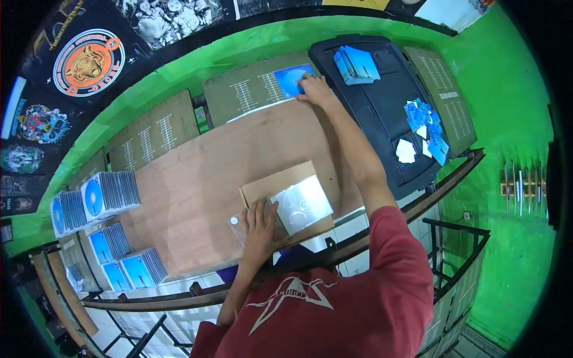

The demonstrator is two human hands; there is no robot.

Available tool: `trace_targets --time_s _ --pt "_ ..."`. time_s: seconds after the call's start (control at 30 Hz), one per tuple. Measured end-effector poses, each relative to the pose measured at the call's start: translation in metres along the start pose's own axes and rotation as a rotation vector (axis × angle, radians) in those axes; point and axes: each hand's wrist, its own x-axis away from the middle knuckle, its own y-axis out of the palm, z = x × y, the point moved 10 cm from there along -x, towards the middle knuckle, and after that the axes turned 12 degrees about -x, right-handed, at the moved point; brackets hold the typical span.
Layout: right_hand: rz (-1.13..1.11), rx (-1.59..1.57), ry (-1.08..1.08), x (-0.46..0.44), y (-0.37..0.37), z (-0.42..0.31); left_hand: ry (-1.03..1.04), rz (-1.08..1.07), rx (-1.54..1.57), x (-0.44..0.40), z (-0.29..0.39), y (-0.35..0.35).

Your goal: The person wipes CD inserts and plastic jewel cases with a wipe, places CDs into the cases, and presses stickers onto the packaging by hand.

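My left hand (259,228) lies with spread fingers on the clear lid of an opened CD case, whose pale tray (301,204) rests on a piece of cardboard (277,181) near the table's front edge. My right arm reaches far forward. At its end, my right hand (314,88) touches a blue printed sheet (289,80) on a cardboard box at the back; its fingers are bent over the sheet's right edge, and whether they pinch it is unclear.
Stacks of blue CD cases (110,194) stand at the wooden table's left end. On the right, a black lidded bin (382,113) carries a pile of blue booklets (358,64) and scattered blue and white papers (425,122). A metal rail (352,241) runs along the front.
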Motion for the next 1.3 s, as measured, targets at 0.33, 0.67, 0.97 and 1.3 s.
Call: trace_targets --time_s 0.33,0.67,0.97,1.3 --pt "0.125 -0.258 0.078 -0.013 -0.019 0.016 0.011 0.038 0.011 0.0 0.001 -0.002" --pt "0.279 -2.91 -0.367 0.151 -0.141 -0.115 0.038 0.051 -0.085 -0.001 0.0 0.007" --pt "0.623 -2.87 -0.131 0.255 -0.121 -0.141 0.051 0.058 -0.063 0.001 0.008 -0.005" --pt "0.452 -0.638 0.17 0.359 -0.024 -0.19 0.064 0.183 -0.039 0.009 -0.002 0.005"
